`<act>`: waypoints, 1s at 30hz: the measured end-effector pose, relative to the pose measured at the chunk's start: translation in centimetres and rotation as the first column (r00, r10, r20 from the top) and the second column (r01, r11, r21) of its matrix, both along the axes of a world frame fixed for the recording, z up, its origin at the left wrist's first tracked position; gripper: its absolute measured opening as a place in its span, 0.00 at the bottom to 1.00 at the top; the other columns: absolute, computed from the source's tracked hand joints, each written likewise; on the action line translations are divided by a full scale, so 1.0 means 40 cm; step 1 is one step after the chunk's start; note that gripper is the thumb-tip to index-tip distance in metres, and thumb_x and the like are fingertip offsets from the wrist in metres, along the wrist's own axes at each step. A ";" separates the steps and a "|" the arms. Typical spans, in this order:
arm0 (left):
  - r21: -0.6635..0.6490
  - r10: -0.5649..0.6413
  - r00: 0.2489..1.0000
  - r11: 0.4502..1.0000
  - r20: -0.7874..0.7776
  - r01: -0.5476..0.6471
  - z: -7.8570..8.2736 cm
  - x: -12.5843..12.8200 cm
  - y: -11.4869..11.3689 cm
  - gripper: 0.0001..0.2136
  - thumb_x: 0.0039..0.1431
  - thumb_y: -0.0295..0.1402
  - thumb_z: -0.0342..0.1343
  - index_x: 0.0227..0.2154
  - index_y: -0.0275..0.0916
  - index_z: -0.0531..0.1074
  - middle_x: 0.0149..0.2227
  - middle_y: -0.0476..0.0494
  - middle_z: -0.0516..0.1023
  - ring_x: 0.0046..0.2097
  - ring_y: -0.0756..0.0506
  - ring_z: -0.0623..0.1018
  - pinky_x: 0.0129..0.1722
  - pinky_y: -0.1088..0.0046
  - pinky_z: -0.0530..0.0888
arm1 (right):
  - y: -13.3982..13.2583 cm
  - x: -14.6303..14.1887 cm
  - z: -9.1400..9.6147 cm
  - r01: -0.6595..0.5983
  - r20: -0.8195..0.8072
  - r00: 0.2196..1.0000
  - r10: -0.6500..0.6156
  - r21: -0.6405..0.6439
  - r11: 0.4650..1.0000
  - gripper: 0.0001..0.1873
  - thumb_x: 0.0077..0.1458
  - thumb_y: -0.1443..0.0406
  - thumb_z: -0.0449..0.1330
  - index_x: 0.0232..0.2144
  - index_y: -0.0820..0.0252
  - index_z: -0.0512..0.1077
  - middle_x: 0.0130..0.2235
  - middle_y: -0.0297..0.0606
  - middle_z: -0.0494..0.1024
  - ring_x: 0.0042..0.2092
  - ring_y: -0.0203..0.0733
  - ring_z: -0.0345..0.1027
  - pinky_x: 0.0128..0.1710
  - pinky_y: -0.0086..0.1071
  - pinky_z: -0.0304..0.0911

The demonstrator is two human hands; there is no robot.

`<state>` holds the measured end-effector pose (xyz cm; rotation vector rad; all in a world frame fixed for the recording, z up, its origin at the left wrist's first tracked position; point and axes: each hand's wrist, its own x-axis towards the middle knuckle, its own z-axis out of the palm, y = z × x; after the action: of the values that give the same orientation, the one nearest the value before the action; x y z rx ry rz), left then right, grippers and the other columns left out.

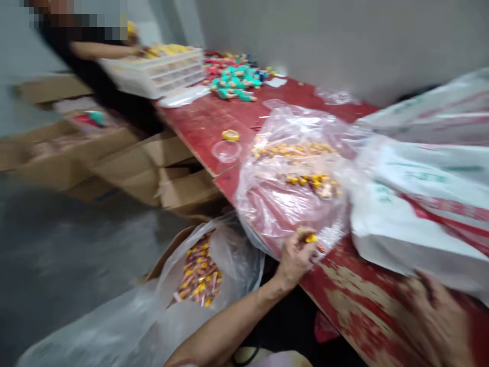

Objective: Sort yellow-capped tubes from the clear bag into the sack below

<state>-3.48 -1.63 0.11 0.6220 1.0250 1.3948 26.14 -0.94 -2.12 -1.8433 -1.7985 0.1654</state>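
Yellow piece (311, 238) in left hand (298, 257) — near red table (355, 290) edge.

On my feed I see a scuffed red table (191, 122) carrying teal pieces (237, 79) far off, a clear bag (280, 201) nearer, white sacks (385, 224) right, a yellow ring (230, 135) left.

A small piece (311, 238), yellow with a pinkish-brown part and too blurred for detail, sits in the left grip (295, 257) at the near edge of a clear plastic bag (280, 206). The bag lies spread on the red counter (191, 125), crumpled and glossy, with similar yellow-and-brown pieces (315, 181) strewn across its far half, some seen through the film.
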 end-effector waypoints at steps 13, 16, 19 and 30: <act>-0.072 -0.317 0.944 0.943 0.088 0.324 -0.003 0.098 -0.084 0.16 0.46 0.36 0.65 0.39 0.37 0.73 0.30 0.47 0.79 0.30 0.50 0.76 0.31 0.77 0.71 | -0.155 -0.175 0.078 -0.330 -0.492 0.839 0.233 -0.119 0.937 0.16 0.53 0.63 0.55 0.44 0.55 0.74 0.45 0.41 0.77 0.48 0.46 0.68 0.49 0.41 0.65; -0.100 -0.304 0.947 0.944 0.102 0.314 0.003 0.103 -0.085 0.17 0.45 0.36 0.67 0.38 0.37 0.73 0.30 0.47 0.79 0.29 0.50 0.76 0.30 0.77 0.72 | -0.158 -0.168 0.067 -0.266 -0.550 0.824 0.140 -0.157 0.951 0.13 0.53 0.61 0.56 0.40 0.56 0.74 0.41 0.40 0.76 0.44 0.46 0.68 0.44 0.39 0.66; -0.147 -0.283 0.946 0.941 0.156 0.305 0.006 0.109 -0.085 0.18 0.41 0.35 0.68 0.36 0.37 0.72 0.29 0.47 0.78 0.28 0.50 0.76 0.28 0.77 0.72 | -0.161 -0.166 0.049 -0.168 -0.750 0.661 -0.018 -0.172 0.971 0.14 0.53 0.56 0.59 0.40 0.57 0.71 0.40 0.39 0.75 0.43 0.43 0.69 0.43 0.35 0.66; -0.233 -0.270 0.933 0.917 0.237 0.324 0.003 0.117 -0.088 0.20 0.39 0.36 0.70 0.35 0.36 0.70 0.29 0.48 0.77 0.27 0.51 0.76 0.26 0.78 0.72 | -0.156 -0.207 -0.007 0.035 -0.985 0.110 -0.133 -0.130 0.991 0.24 0.43 0.56 0.69 0.40 0.56 0.67 0.34 0.35 0.76 0.35 0.39 0.70 0.34 0.31 0.66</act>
<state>1.19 -5.14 0.24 0.4062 0.8940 1.0049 17.86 -7.17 -2.39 -1.1865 -0.6261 1.1713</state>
